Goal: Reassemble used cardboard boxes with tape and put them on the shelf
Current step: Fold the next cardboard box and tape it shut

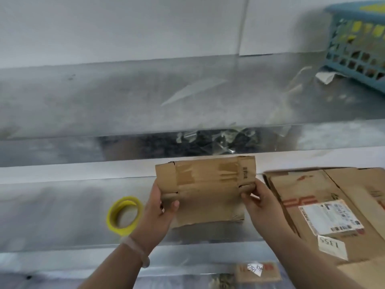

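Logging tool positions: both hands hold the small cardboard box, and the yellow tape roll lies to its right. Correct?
No. The head view shows the yellow tape roll left of the small cardboard box; the left hand and right hand do hold it.

A small cardboard box (205, 190), flattened and brown with old tape strips across it, is gripped at its side edges by the left hand (160, 207) and right hand (260, 203). A yellow tape roll (124, 215) rests on the metal shelf (52, 205) to its left. Larger flattened boxes (333, 195) with labels lie stacked to its right.
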